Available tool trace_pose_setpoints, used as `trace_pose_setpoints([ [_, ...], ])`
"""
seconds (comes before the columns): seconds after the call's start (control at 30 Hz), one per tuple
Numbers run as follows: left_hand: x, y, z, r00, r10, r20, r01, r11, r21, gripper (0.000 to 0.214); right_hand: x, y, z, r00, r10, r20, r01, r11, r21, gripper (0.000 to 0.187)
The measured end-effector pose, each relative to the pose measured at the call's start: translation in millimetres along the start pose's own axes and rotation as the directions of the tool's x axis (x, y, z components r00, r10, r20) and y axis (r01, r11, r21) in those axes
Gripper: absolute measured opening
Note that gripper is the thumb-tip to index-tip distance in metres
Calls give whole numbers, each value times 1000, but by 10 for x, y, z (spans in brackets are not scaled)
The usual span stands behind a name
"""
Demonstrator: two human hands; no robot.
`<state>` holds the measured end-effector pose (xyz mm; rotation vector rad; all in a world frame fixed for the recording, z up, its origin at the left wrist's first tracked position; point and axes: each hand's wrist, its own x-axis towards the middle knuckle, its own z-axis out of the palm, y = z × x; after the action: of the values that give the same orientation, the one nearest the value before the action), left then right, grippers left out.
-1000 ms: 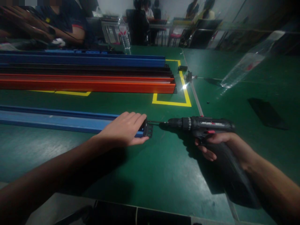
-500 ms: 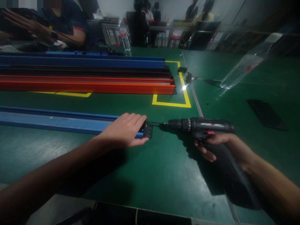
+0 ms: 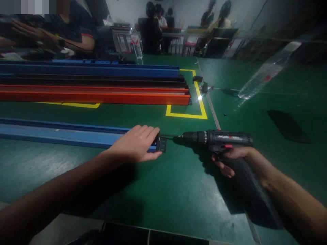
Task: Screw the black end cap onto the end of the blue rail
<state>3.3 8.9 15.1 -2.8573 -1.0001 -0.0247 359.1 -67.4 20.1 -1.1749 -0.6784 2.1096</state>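
- Long blue metal rail [image 3: 63, 134] flat on green desk [image 3: 166, 190].
- L hand [image 3: 135, 144]: grip closed over rail's end, by small black end cap [image 3: 161, 143].
- Black cordless drill [image 3: 219, 139]: bit tip at cap; body label too blurred to read.
- R hand [image 3: 240, 160]: grip wrapped round drill handle.

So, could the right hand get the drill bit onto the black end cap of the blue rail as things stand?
Probably yes: the right hand holds the drill with its bit at the black end cap. The left hand grips the blue rail behind it, leaving the cap's face open.
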Motion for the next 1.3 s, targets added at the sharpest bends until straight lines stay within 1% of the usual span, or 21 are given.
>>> trace_pose_setpoints([
  [0.27,-2,-2,5,1000,-6,-2,6,1000,-6,72,-2,-1,-11,1000,4,-10,-4,1000,4,26],
  [0.47,-2,1,2,1000,7,-10,-8,1000,-4,72,11,5,-10,999,-28,27,29,1000,-12,26],
  [0.63,-1,8,-2,1000,7,-12,-7,1000,11,72,14,3,-35,999,-3,48,3,1000,2,26],
  [0.87,4,8,7,1000,-3,-3,3,1000,7,73,14,0,-34,999,-23,43,24,999,-27,27],
  [1.1,4,1,13,1000,5,-15,-5,1000,1,73,17,3,-27,999,-10,42,9,1000,23,27],
  [1.3,-5,4,-2,1000,8,-7,-8,1000,12,73,0,-3,-29,999,-10,53,9,1000,30,28],
])
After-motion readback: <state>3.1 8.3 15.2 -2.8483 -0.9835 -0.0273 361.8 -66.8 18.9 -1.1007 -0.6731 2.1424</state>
